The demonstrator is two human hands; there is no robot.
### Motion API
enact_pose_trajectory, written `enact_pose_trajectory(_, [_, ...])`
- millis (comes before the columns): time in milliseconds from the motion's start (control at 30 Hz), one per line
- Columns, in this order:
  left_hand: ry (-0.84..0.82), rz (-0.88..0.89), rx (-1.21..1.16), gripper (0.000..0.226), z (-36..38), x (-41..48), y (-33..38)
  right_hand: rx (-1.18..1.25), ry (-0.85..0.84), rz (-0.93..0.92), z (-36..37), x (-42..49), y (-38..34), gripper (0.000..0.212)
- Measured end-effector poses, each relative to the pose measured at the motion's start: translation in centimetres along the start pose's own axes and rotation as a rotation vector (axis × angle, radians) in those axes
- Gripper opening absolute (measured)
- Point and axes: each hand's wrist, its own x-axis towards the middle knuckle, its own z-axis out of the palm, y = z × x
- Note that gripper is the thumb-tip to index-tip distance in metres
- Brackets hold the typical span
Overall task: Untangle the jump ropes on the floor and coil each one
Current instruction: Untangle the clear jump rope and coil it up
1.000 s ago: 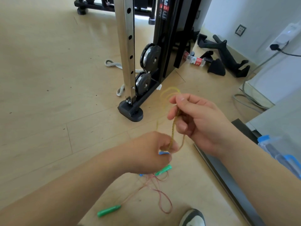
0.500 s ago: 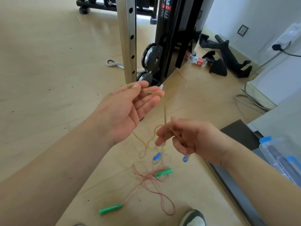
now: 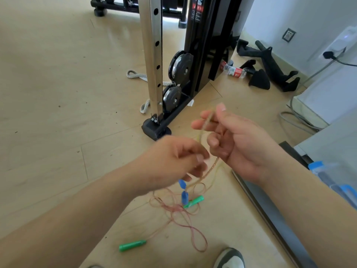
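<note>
one yellow rope [image 3: 212, 169] held, bottle [image 3: 234, 71] label unreadable

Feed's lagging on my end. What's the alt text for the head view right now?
The right hand pinches a yellow rope above the wooden floor, with the blurred left hand curled close beside it and the rope's two blue handles dangling below. A pink rope with green handles lies looped on the floor underneath, near a shoe.
</note>
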Motion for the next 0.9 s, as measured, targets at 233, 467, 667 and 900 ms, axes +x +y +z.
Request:
enact_pose_trajectory(233, [0.175, -0.184, 0.078, 0.017, -2.0, 0.4, -0.4, -0.395, 0.110, 0.104, -1.9, -1.1, 1.3, 0.025])
enact_pose_trajectory(467, [0.232, -0.110, 0.771, 0.060, -0.1, 0.9, -1.8, -0.631, -0.125, 0.043, -0.8, -2.2, 0.9, 0.026])
enact_pose_trajectory(667, [-0.024, 0.213, 0.390, 0.024, -0.6, 0.3, -0.1, -0.578, -0.097, 0.020, -1.3, -1.7, 1.2, 0.035])
enact_pose_trajectory(900, [0.597, 0.202, -0.079, 0.027, -3.3, 1.2, -0.1, -0.627, -0.150, 0.157, -2.8, -1.6, 1.2, 0.034])
